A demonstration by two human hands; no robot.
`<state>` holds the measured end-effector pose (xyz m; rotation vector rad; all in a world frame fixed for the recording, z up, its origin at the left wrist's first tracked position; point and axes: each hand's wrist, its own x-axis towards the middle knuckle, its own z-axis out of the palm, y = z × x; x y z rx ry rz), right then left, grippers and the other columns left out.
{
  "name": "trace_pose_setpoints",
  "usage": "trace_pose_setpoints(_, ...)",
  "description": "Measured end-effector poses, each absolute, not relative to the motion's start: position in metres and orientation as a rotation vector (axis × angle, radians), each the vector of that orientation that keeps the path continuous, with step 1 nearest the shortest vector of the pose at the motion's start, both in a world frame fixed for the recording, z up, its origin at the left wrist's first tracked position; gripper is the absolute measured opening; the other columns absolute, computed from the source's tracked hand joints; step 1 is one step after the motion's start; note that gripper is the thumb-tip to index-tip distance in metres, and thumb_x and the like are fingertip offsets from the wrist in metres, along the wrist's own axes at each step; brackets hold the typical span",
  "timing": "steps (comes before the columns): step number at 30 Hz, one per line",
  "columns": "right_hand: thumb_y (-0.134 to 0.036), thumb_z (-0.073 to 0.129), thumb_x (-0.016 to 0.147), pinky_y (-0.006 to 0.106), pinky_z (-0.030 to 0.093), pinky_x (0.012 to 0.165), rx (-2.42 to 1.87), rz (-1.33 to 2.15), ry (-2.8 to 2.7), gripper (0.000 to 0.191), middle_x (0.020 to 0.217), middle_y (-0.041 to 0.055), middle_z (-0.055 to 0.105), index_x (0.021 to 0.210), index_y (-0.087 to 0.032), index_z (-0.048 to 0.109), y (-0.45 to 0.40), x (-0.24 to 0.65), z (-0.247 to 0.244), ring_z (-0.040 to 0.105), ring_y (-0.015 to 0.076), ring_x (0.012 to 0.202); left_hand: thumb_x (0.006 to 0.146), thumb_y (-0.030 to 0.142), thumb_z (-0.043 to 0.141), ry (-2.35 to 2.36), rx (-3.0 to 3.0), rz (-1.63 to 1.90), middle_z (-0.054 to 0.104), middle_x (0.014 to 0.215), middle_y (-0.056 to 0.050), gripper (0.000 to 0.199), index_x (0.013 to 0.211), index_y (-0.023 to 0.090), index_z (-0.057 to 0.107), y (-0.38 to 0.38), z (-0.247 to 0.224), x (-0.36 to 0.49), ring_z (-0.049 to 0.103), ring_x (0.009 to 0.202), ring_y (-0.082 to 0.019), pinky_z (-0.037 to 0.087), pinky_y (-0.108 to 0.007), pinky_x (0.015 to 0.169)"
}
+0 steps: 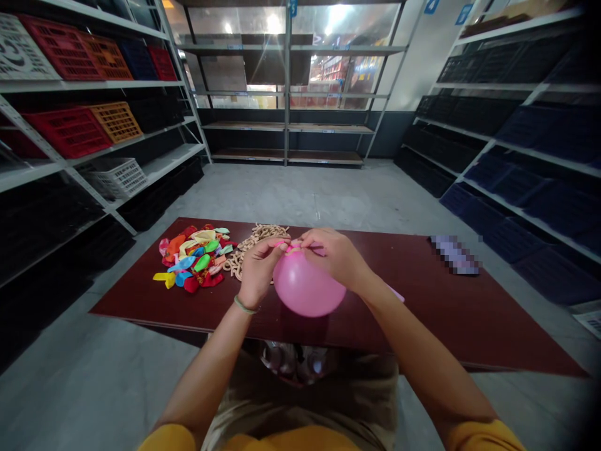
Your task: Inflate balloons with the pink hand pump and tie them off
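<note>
A blown-up pink balloon point(310, 285) hangs just over the near part of the dark red table, its neck pointing away from me. My left hand point(263, 266) is closed on the neck from the left, thumb and index finger pinching it. From the right, my right hand point(331, 250) pinches at the same spot, its fingers bent. A thin tan band seems to circle the neck between the fingertips; the fingers partly hide it. Left of the hands lies a heap of tan cord-like pieces point(260, 238), and beyond it a pile of limp coloured balloons point(197, 257).
The dark red table point(399, 263) spans the space before me. A light purple object point(395, 293) shows past my right forearm. A blurred-out item point(455, 254) lies at the table's right. Shelves with crates point(70, 131) stand left, dark bins right, a rack point(287, 125) behind.
</note>
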<state>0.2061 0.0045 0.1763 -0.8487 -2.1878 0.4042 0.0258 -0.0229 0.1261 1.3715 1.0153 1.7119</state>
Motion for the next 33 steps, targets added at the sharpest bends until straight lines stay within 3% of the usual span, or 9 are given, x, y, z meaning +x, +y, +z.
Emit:
trace_pose_setpoints(2,-0.015,0.056,0.089,0.037,0.048,0.088,-0.837,0.168,-2.196,0.011,0.087,0.0027,0.068,0.082,-0.022,0.063,0.006,0.200,0.182,0.061,0.0203,0.090,0.084,0.026,0.070,1.034,1.500,1.809,0.074,0.101,-0.006,0.009,0.090,0.023,0.077,-0.025,0.132,0.025,0.066,0.100,-0.019,0.048,-0.037,0.095)
trace_pose_setpoints(6,-0.016,0.049,0.094,0.036,0.047,0.085,-0.899,-0.069,-2.112,0.014,0.092,0.0062,0.065,0.087,-0.021,0.060,0.003,0.188,0.167,0.058,0.0220,0.092,0.085,0.024,0.068,1.107,1.704,1.875,0.072,0.106,-0.006,0.011,0.092,0.024,0.077,-0.033,0.123,0.024,0.065,0.103,-0.020,0.047,-0.039,0.097)
trace_pose_setpoints(10,-0.015,0.047,0.095,0.034,0.049,0.079,-0.927,-0.051,-2.033,0.014,0.093,0.0073,0.064,0.089,-0.021,0.058,-0.001,0.181,0.126,0.059,0.0211,0.088,0.086,0.028,0.067,1.188,1.659,1.731,0.071,0.106,-0.008,0.013,0.092,0.023,0.078,-0.041,0.091,0.025,0.065,0.103,-0.021,0.048,-0.038,0.096)
trace_pose_setpoints(17,-0.016,0.041,0.098,0.036,0.051,0.086,-0.893,-0.021,-1.976,0.014,0.101,0.0094,0.062,0.097,-0.022,0.054,-0.001,0.190,0.086,0.060,0.0211,0.098,0.084,0.032,0.068,1.056,1.512,1.444,0.073,0.108,-0.008,0.014,0.087,0.021,0.077,-0.040,0.080,0.023,0.065,0.106,-0.023,0.046,-0.038,0.098)
trace_pose_setpoints(25,-0.018,0.043,0.098,0.033,0.054,0.078,-0.836,0.043,-2.155,0.013,0.107,0.0094,0.063,0.100,-0.023,0.054,0.003,0.203,0.081,0.064,0.0199,0.099,0.077,0.036,0.075,1.019,1.239,1.187,0.072,0.077,-0.003,0.020,0.080,0.016,0.076,-0.040,0.093,0.018,0.061,0.067,-0.014,0.049,-0.024,0.061)
trace_pose_setpoints(33,-0.022,0.038,0.100,0.043,0.051,0.092,-0.840,0.186,-2.061,0.014,0.107,0.0092,0.062,0.107,-0.025,0.050,0.000,0.205,0.072,0.061,0.0218,0.104,0.073,0.035,0.081,0.893,0.820,1.215,0.073,0.081,-0.004,0.024,0.083,0.015,0.072,-0.042,0.086,0.019,0.070,0.073,-0.014,0.056,-0.023,0.067)
